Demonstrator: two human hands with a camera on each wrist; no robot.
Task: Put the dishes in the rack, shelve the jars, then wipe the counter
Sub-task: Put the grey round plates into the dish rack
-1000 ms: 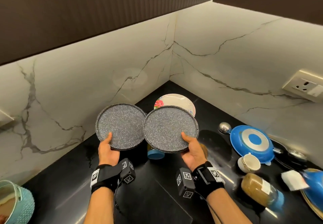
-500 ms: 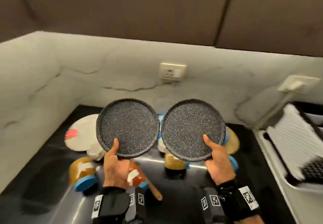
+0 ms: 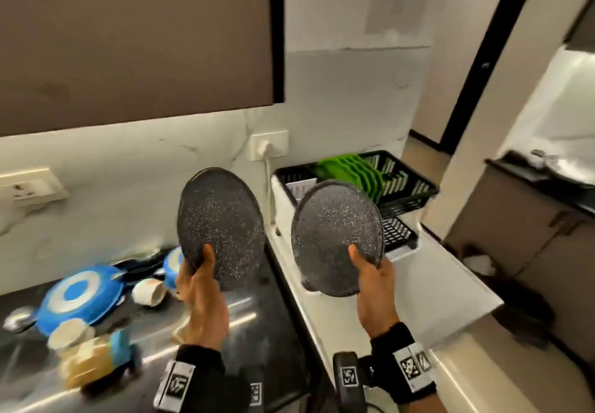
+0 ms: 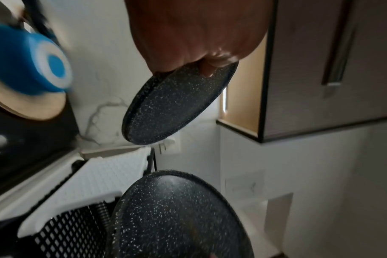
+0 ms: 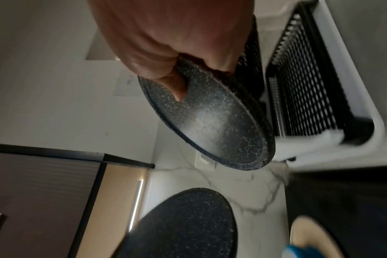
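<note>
A: How were the plates gripped?

B: The left plate (image 3: 222, 229) was pinched at its lower rim by the left hand (image 3: 201, 296), thumb laid on the speckled face, the other fingers curled behind it. The right plate (image 3: 336, 238) was pinched the same way by the right hand (image 3: 375, 293). Both were held tilted, near the middle of the frame, and apart from each other.

A: And what was seen beyond them?

B: Right of centre, behind the right plate, a black dish rack (image 3: 405, 187) was seen in a white tray (image 3: 280, 193), with green dividers (image 3: 351, 171) standing in it. At lower left, on the black counter (image 3: 257, 325), a blue plate (image 3: 80, 296), a white cup (image 3: 149, 292) on its side and a blue-lidded jar (image 3: 93, 358) were blurred. A wall socket (image 3: 269, 143) with a plug in it was seen above the rack.

A: Was either plate touching the rack?

B: From the head view, neither was seen resting in it.
</note>
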